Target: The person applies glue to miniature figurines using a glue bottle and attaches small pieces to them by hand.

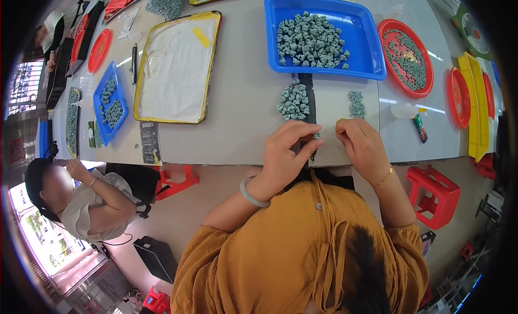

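Note:
My left hand (290, 149) is at the table's near edge, thumb and fingertips pinching a small grey-green piece (316, 135). A little to its right, my right hand (362, 147) is closed with its fingers curled together. What its fingertips hold, if anything, is too small to make out. Just beyond my left hand lies a loose pile of chunky grey-green pieces (294, 102). Past my right hand sits a smaller heap of finer green pieces (356, 104). Farther back stands a blue tray (359, 44) holding many of the chunky pieces.
To the right are a red round tray (430, 71) of green bits, a glue tube (420, 128) and a yellow tray (475, 111). At left lies a yellow-rimmed, paper-lined tray (172, 76). A co-worker (100, 203) sits farther left near a small blue tray (100, 100). A red stool (433, 195) stands at right.

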`<state>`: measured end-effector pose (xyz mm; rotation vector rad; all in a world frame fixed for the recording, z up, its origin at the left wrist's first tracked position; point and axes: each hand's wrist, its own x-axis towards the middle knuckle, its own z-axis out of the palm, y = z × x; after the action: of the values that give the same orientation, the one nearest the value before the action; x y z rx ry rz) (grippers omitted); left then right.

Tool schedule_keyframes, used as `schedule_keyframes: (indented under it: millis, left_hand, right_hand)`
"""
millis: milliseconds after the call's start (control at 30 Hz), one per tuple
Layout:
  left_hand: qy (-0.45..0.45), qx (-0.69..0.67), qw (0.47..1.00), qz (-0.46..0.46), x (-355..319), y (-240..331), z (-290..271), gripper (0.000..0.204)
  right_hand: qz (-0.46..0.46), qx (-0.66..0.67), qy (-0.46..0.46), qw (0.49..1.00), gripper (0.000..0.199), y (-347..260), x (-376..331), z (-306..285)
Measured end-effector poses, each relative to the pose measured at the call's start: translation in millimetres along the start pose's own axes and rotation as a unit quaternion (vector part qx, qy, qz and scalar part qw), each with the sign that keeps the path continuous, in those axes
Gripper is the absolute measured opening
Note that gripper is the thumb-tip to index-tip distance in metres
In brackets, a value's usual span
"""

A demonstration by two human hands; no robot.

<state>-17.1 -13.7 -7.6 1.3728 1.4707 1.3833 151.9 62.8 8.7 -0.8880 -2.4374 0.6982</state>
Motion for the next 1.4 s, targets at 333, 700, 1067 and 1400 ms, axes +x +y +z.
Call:
schedule_keyframes:
  millis: [333, 700, 1067, 1400]
  left_hand:
    - [0.022, -0.067, 0.996, -0.047, -3, -1, 4, 0.024]
    - [0.012, -0.047, 0.998, -0.033, -4, -3, 3, 0.024]
    - [0.006, -0.032, 0.999, -0.03, -1, -5, 4, 0.023]
    - [0.02, 0.04, 0.999, 0.021, -3, 0, 5, 0.026]
  right_hand:
    - [0.009, 0.021, -0.042, 0.999, 0.021, 1, 9, -4]
    - [0.064, 0.1, -0.001, 0.993, 0.021, 9, -2, -5]
    - [-0.023, 0.032, -0.018, 0.999, 0.019, 10, 5, -5]
    - [0.081, 0.215, -0.002, 0.973, 0.023, -4, 0, 3]
